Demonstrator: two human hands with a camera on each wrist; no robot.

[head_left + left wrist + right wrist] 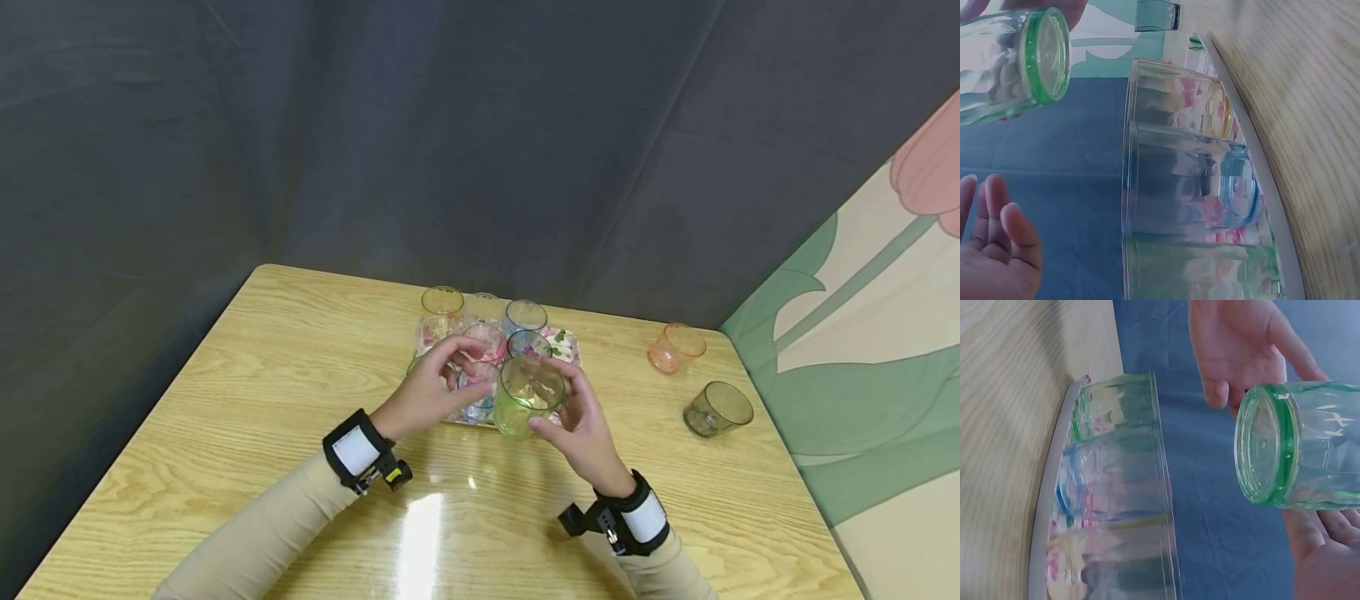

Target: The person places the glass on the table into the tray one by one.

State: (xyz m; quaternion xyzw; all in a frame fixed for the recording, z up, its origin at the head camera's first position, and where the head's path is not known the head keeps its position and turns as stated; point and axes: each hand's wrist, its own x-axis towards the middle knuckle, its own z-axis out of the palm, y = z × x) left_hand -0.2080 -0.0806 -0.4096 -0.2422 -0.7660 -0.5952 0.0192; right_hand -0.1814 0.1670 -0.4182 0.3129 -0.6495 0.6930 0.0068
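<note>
My right hand (585, 429) holds a pale green drinking glass (517, 417), its fingers and thumb on either side, raised above the front of the tray. In the right wrist view the glass's thick green base (1266, 447) faces the camera. My left hand (427, 392) is to the left of that glass, apart from it, fingers loosely bent and holding nothing. Beneath and behind the hands, a flower-patterned tray (572, 348) carries several tinted glasses in rows. Its near row shows a blue glass (1191, 178) between a green glass (1200, 269) and a yellowish glass (1179, 100).
On the right of the wooden table (300, 358) an orange glass (677, 348) and a dark olive glass (716, 410) stand off the tray. A dark curtain (465, 150) hangs along the back edge. At the right is a tulip-patterned cloth (862, 333).
</note>
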